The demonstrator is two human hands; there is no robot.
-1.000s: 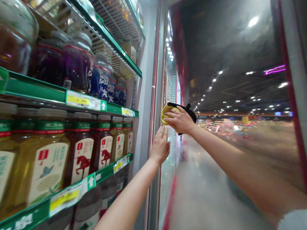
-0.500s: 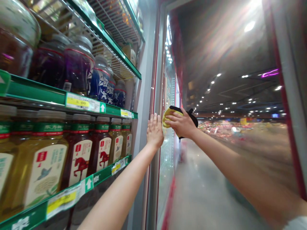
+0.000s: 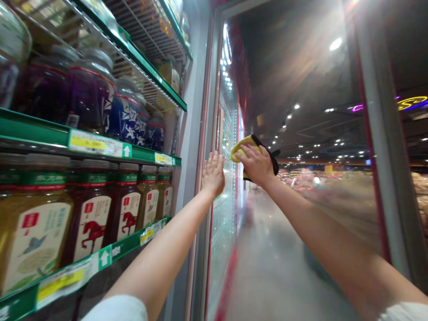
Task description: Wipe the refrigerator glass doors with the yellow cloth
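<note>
My left hand (image 3: 213, 175) lies flat against the inner frame (image 3: 207, 236) of the cooler's glass door, its fingers stretched out upward and holding nothing. To its right, my right hand (image 3: 258, 166) presses a yellow cloth with a black edge (image 3: 238, 150) against the door glass (image 3: 301, 107). The fingers of this hand are spread over the cloth, and part of the cloth bunches out behind the hand. Both arms reach forward at full length.
Shelves of bottled drinks stand close on the left: blue and purple bottles (image 3: 125, 117) above, amber and dark tea bottles (image 3: 95, 218) below. Green shelf edges (image 3: 143, 156) carry price tags. A store aisle floor (image 3: 267, 258) shows through the glass.
My right hand and the cloth have slid up and to the right over the glass. My left hand stays at the frame. The view has turned slightly right.
</note>
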